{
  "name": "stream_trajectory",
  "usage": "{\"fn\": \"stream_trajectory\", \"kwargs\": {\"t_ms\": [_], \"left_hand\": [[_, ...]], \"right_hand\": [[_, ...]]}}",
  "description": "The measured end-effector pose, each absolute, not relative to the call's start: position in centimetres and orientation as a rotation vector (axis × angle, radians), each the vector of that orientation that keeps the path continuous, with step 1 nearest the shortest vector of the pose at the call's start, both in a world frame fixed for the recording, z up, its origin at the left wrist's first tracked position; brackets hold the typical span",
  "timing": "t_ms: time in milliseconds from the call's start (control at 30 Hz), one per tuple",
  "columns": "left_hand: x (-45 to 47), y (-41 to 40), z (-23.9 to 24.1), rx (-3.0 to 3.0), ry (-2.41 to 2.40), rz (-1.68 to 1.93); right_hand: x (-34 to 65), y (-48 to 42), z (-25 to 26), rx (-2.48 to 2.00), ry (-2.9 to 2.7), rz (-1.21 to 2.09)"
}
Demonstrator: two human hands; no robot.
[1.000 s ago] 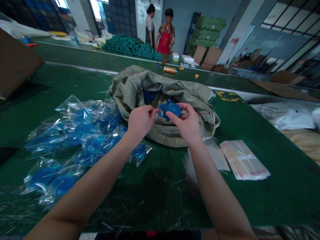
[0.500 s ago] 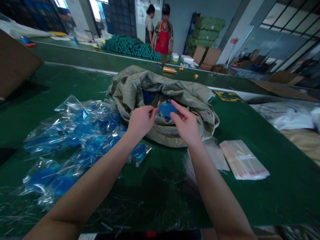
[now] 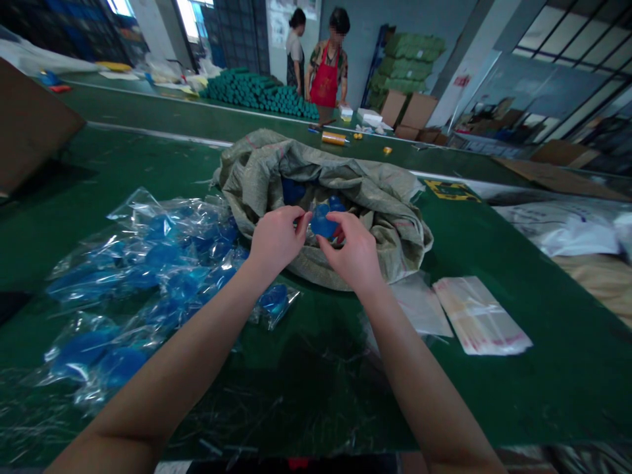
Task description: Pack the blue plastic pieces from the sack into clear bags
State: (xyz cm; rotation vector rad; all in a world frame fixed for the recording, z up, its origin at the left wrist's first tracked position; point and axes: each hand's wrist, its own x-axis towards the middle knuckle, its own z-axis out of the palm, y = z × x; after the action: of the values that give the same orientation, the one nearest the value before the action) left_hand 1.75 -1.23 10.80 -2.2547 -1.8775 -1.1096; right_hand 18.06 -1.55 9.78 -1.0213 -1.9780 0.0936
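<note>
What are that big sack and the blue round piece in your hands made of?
The sack looks like woven plastic fabric: dull grey-green, crumpled, with a visible weave. The blue piece between the left hand and right hand seems smooth, slightly translucent plastic, though it could be rubbery.

I see the sack (image 3: pixel 345 191) lying at frame centre on the counter (image 3: pixel 518 375), a round piece (image 3: pixel 323 222) at its mouth between my left hand (image 3: pixel 276 240) and right hand (image 3: pixel 353 257). A heap of bagged pieces (image 3: pixel 148 263) fills the left. Flat empty bags (image 3: pixel 478 319) lie lower right. Two people (image 3: pixel 326 59) stand upper centre, behind a far counter (image 3: pixel 197 112).
</note>
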Motion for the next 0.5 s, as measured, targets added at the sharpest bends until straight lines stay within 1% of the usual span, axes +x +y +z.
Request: {"fn": "stream_trajectory", "kwargs": {"t_ms": [267,367,500], "left_hand": [[1.9,-1.6,10.9,-2.269,-1.802,-0.986],[1.8,-1.5,10.9,-2.300,-1.753,-1.029],[1.8,-1.0,10.6,-2.424,-1.616,-1.190]], "right_hand": [[17.3,-1.4,8.9,-1.008,-2.017,0.070],[17.3,-1.4,8.6,-1.039,-1.986,0.067],[17.4,-1.2,8.1,-1.017,-1.947,0.026]]}}
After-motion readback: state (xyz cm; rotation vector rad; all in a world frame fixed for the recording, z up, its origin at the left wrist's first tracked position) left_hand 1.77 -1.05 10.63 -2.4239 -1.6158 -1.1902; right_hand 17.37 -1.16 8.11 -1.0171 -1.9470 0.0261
